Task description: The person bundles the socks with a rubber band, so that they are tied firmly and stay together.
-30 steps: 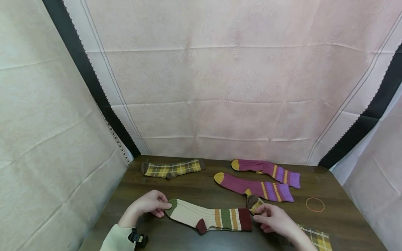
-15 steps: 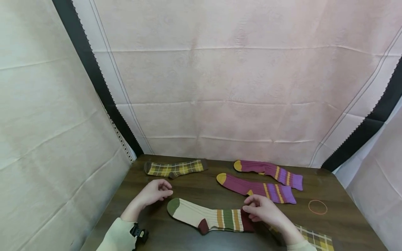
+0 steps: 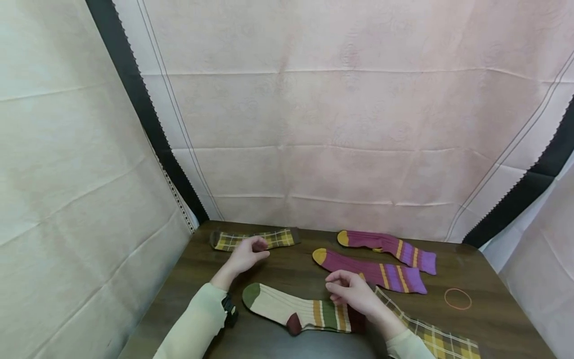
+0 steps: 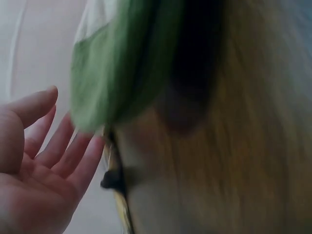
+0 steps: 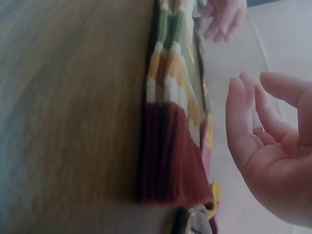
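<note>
A cream sock (image 3: pixel 280 303) with green toe, dark red heel and striped leg lies flat near the front in the head view; its dark red cuff (image 5: pixel 178 161) is closest in the right wrist view. My left hand (image 3: pixel 245 258), holding nothing, is above the table and overlaps a yellow plaid sock (image 3: pixel 281 238) at the back left. With fingers loosely bent, my right hand (image 3: pixel 354 295) hovers over the striped end of the cream sock, also holding nothing. The green toe (image 4: pixel 100 78) shows beside my left fingers in the left wrist view.
Two purple socks (image 3: pixel 341 264) with yellow toes lie at the back right. Another plaid sock (image 3: pixel 441 344) rests at the front right, partly behind my right arm. A thin orange-red ring (image 3: pixel 458 299) lies at the right. Pale cloth walls (image 3: pixel 314 149) enclose the dark wooden table (image 3: pixel 179 299).
My left hand has left the cream sock's toe and moved toward the back plaid sock. My right hand has let go of the front plaid sock and shifted left over the cream sock.
</note>
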The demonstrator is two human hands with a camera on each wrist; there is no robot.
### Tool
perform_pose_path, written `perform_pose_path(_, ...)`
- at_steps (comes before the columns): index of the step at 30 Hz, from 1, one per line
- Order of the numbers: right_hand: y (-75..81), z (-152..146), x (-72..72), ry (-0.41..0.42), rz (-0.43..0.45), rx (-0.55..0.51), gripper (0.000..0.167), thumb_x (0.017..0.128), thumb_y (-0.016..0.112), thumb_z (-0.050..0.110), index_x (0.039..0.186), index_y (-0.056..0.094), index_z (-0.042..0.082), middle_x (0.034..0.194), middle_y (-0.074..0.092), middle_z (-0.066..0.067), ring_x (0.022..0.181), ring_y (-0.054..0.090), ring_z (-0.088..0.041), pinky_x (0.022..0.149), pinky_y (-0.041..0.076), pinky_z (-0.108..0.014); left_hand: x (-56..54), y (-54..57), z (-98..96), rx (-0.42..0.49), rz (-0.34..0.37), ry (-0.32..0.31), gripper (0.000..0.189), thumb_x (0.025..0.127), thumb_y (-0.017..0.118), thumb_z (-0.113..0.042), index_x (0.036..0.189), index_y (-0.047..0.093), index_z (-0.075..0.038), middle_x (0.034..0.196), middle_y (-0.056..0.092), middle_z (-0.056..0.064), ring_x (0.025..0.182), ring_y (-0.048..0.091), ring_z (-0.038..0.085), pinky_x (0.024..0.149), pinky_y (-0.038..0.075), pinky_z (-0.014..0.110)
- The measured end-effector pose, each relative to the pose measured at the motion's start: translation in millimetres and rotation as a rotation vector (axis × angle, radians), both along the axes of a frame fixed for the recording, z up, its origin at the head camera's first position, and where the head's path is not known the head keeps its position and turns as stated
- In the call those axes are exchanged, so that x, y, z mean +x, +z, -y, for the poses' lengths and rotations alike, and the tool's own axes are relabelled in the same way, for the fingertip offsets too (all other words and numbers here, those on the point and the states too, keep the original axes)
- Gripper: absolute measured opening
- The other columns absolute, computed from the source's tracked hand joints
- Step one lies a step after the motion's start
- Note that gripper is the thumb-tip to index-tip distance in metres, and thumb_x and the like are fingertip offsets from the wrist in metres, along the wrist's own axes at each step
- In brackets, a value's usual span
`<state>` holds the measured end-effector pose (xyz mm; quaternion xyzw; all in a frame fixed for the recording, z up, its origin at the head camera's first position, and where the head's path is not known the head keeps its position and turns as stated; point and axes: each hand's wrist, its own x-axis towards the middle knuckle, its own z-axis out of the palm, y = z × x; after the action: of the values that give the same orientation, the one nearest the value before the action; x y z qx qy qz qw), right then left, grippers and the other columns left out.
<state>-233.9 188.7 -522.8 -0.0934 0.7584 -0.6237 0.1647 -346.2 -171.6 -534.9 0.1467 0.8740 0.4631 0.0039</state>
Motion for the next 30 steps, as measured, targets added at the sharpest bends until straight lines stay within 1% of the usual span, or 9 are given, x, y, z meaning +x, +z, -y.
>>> perform_pose_path(4, -0.3, 4.9, -3.3, -0.008, 0.017, -0.011, 0.037, 0.107, 0.069, 0.021, 0.129, 0.062, -0.008, 0.101, 0.067, -0.015, 0.087, 0.071, -0.026, 0.079, 0.064, -0.041, -7.9, -2.1, -16.1, -0.073, -0.03, -0.002, 0.028, 0.097, 0.08, -0.01, 0.124, 0.073, -0.003, 0.122, 0.074, 0.011, 0.116, 0.068, 0.032, 0.102, 0.052, 0.053)
perform_pose_path(8, -2.2, 9.4, -5.3, -0.01, 0.021, -0.02, 0.036, 0.107, 0.068, 0.021, 0.128, 0.063, -0.007, 0.102, 0.067, -0.015, 0.086, 0.071, -0.026, 0.079, 0.064, -0.042, -15.2, -5.6, -21.7, -0.131, -0.033, 0.007, 0.029, 0.096, 0.081, -0.011, 0.125, 0.073, -0.01, 0.128, 0.073, 0.009, 0.123, 0.066, 0.035, 0.104, 0.052, 0.055)
perform_pose_path(11, -3.0, 11.9, -6.5, -0.011, 0.018, -0.015, 0.035, 0.107, 0.068, 0.021, 0.128, 0.063, -0.007, 0.103, 0.068, -0.017, 0.086, 0.071, -0.026, 0.079, 0.064, -0.042, -18.2, -6.6, -22.3, -0.127, -0.023, -0.003, 0.031, 0.097, 0.081, -0.01, 0.126, 0.073, -0.011, 0.132, 0.071, 0.009, 0.128, 0.063, 0.038, 0.106, 0.051, 0.056)
perform_pose_path(14, -1.3, 13.8, -7.0, -0.008, 0.019, -0.005, 0.035, 0.107, 0.068, 0.021, 0.128, 0.064, -0.006, 0.104, 0.068, -0.018, 0.086, 0.071, -0.026, 0.079, 0.064, -0.043, -19.2, -6.7, -22.8, -0.132, -0.034, -0.02, 0.032, 0.096, 0.081, -0.008, 0.127, 0.072, -0.008, 0.134, 0.07, 0.012, 0.13, 0.061, 0.04, 0.108, 0.049, 0.057)
perform_pose_path(17, 0.5, 15.9, -7.2, -0.002, 0.019, 0.002, 0.035, 0.107, 0.068, 0.022, 0.128, 0.064, -0.007, 0.103, 0.068, -0.017, 0.086, 0.071, -0.026, 0.08, 0.064, -0.043, -18.7, -7.3, -22.5, -0.134, -0.032, -0.03, 0.031, 0.095, 0.081, -0.007, 0.125, 0.073, -0.007, 0.133, 0.069, 0.013, 0.13, 0.06, 0.041, 0.108, 0.048, 0.058)
perform_pose_path(21, 0.9, 18.0, -6.8, 0.007, 0.016, -0.001, 0.035, 0.107, 0.068, 0.021, 0.128, 0.063, -0.007, 0.102, 0.067, -0.015, 0.086, 0.071, -0.025, 0.08, 0.064, -0.043, -17.0, -7.3, -22.5, -0.135, -0.024, -0.026, 0.027, 0.094, 0.083, -0.007, 0.12, 0.075, -0.009, 0.132, 0.07, 0.012, 0.129, 0.061, 0.04, 0.108, 0.047, 0.058)
perform_pose_path(30, -0.6, 19.9, -5.8, 0.017, 0.029, -0.026, 0.035, 0.108, 0.068, 0.022, 0.127, 0.064, -0.006, 0.105, 0.066, -0.018, 0.087, 0.07, -0.026, 0.081, 0.064, -0.044, -15.5, -8.5, -22.0, -0.094, 0.01, -0.028, 0.03, 0.093, 0.083, -0.004, 0.121, 0.075, -0.007, 0.13, 0.071, 0.009, 0.13, 0.061, 0.038, 0.111, 0.046, 0.056)
